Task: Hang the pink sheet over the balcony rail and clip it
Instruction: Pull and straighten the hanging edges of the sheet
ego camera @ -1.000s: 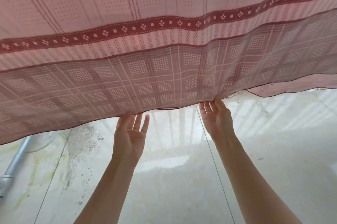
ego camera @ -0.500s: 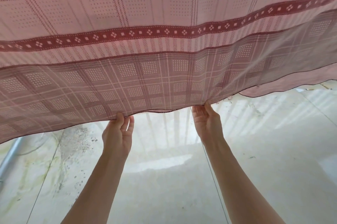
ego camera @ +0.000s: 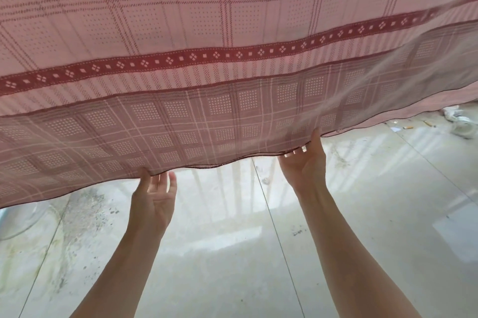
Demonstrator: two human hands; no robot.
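Reaching up and forward, both bare forearms rise from the bottom of the view toward the lower hem of the pink sheet (ego camera: 232,20), which fills the whole upper half of the frame. Sheet hangs spread wide, checked and dotted pattern, with a dark red band of white diamonds (ego camera: 181,57) running across it from lower left to upper right. Below that band a second layer of the cloth shows through, darker and greyer. Right end of the sheet is motion-blurred.

Left hand (ego camera: 154,198): palm turned toward the camera, wrist bent back, thumb laid up against the hem on the near side. Fingers (ego camera: 169,183) are extended upward, fairly straight, tips at the hem edge or just behind it. Whether cloth is actually pinched between thumb and fingers cannot be told from here.

Right hand (ego camera: 304,162): raised higher than the left, palm facing left and toward the camera, thumb up along the front of the hem. Fingertips disappear behind the edge of the cloth, so the hem sits between thumb and fingers; looks like a light pinch on the sheet.

Hands are well apart along the hem, which sags slightly between them.

Beneath: pale glossy tiled floor (ego camera: 258,266) with grout lines, reflections of vertical bars, dirty speckled patch at left. Small litter and a white crumpled object (ego camera: 463,127) lie at the far right on the floor.
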